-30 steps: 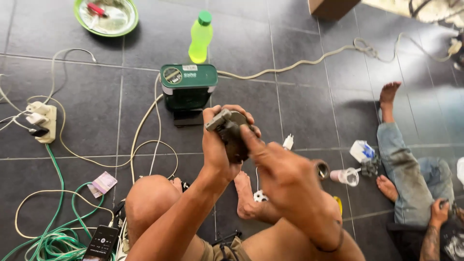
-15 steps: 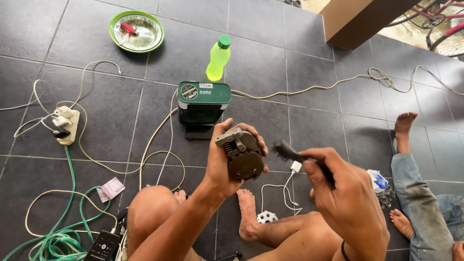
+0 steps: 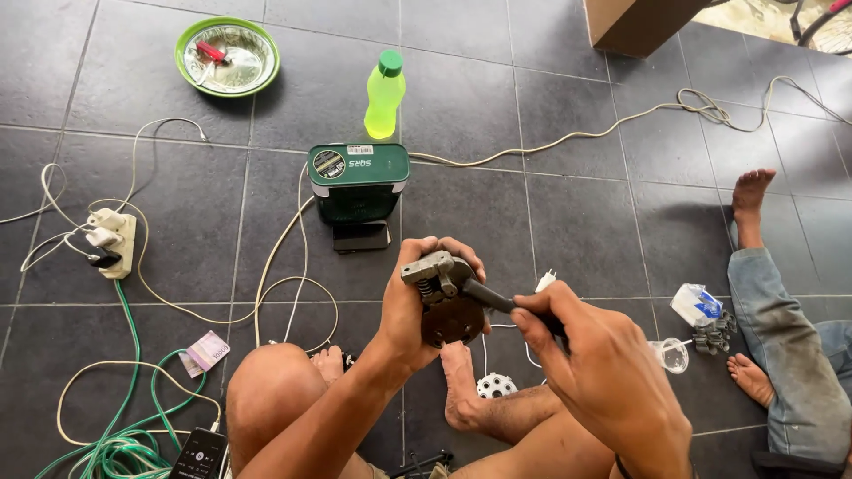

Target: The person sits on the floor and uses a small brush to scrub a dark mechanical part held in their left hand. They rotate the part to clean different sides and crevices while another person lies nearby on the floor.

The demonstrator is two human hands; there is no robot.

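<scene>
My left hand [image 3: 410, 306] grips a small grey and dark metal mechanical part [image 3: 446, 297] with a spring on its side, held up above my bare foot [image 3: 459, 381]. My right hand [image 3: 595, 372] holds a dark tool handle [image 3: 490, 296] whose tip rests against the part's right side. I sit on the dark tiled floor with my knee [image 3: 275, 399] raised below my left hand.
A green tin box [image 3: 358, 181] stands on a black phone ahead, with a yellow-green bottle [image 3: 384, 95] and a green bowl [image 3: 227, 56] beyond. A white power strip [image 3: 112, 242], cream and green cables lie left. Another person's legs [image 3: 781, 310] are at right.
The camera tilted and the view shifted. My right hand brought the dark tool from the right side in against the part held by my left hand.
</scene>
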